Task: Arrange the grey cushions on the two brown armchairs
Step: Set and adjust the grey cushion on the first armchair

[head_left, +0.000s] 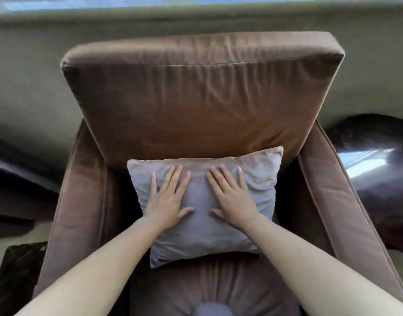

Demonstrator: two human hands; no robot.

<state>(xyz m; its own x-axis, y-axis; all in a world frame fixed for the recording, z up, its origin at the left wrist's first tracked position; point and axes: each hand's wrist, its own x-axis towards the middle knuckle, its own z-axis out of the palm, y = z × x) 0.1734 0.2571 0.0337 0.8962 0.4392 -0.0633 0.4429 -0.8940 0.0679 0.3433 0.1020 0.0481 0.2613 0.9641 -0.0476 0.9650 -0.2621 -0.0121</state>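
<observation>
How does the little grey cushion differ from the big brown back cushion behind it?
The grey cushion is much smaller than the back cushion. It is pale grey; the back cushion is brown. The left hand and right hand lie flat on the grey cushion, not on the back cushion. Both are soft, creased fabric.

Plain warm brown all over the padded fabric armchair (202, 103), shading darker along the creases and the inner sides of the arms. Plain pale grey, faintly bluish, on the square fabric cushion (202, 229), tinged brownish at its top edge. Dull olive-grey across the blurred wall (24, 76) behind. Glossy near-black on the dark shape (378, 179) at right, streaked with pale blue-white reflections.
</observation>
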